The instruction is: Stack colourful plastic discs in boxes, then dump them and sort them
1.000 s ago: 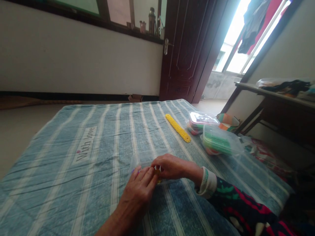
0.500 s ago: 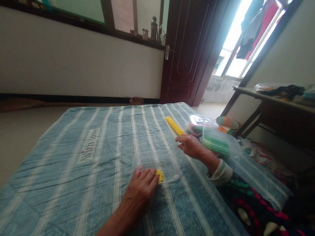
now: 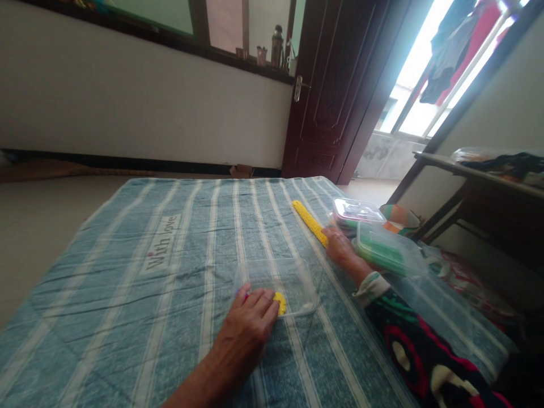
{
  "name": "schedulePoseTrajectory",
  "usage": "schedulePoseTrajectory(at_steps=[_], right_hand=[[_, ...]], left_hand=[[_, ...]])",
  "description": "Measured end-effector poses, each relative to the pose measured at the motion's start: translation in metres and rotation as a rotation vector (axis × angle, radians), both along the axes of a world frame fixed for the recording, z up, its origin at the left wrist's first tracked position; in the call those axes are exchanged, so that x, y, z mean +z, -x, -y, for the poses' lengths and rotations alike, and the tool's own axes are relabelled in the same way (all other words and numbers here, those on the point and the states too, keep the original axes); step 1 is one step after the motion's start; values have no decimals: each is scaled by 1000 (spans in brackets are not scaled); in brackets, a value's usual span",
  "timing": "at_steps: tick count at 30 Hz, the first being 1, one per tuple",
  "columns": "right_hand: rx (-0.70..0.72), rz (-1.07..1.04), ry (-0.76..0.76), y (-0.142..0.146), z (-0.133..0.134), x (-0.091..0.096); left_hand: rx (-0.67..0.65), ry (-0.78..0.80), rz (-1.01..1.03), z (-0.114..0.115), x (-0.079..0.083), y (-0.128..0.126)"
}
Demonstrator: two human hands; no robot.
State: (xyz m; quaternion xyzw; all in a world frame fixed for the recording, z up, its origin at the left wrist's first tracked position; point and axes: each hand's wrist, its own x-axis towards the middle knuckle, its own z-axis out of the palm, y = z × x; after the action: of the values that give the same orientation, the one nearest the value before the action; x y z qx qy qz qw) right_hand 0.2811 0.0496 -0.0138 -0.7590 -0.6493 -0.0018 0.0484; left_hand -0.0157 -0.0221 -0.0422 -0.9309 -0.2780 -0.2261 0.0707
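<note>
A clear plastic box [image 3: 297,283] sits on the striped cloth, with a yellow scalloped piece [image 3: 280,303] at its near side. My left hand [image 3: 255,317] lies over the box's near edge with its fingers curled down and close together, partly covering the yellow piece. A bit of purple or pink shows by its thumb. Farther right, a long yellow knobbly strip [image 3: 310,222] lies slantwise on the cloth. My right hand [image 3: 343,250], slightly blurred, has its fingers closed at the strip's near end. The thumb is mostly hidden.
Right of my right hand stands a clear box with green contents [image 3: 382,249]. Behind it is another lidded box [image 3: 359,211]. A shelf with bags [image 3: 476,164] rises at the right. The cloth [image 3: 106,283] bears the words "With love".
My right hand has moved toward the near end of the yellow strip, and its fingers have closed there. My left hand stays at the box. The whole view has shifted slightly.
</note>
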Motion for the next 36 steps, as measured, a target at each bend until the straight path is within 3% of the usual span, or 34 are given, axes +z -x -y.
schedulePoseTrajectory(at_steps=[13,17,25,29,32,36], right_hand=[[-30,38,80,-10,-11,-4],[-48,48,86,-5,-11,1],[-82,73,89,13,0,10],[-32,65,70,20,11,22],[129,-33,15,30,26,40],[622,-445,16,51,48,57]], left_hand=[[-6,-10,29,-1,-5,-1],[-3,6,4,-1,-3,0],[5,-60,103,-6,-24,-3],[4,-62,102,-5,-22,-3],[0,-59,84,-3,-15,-3],[-14,-23,6,-1,-4,-3]])
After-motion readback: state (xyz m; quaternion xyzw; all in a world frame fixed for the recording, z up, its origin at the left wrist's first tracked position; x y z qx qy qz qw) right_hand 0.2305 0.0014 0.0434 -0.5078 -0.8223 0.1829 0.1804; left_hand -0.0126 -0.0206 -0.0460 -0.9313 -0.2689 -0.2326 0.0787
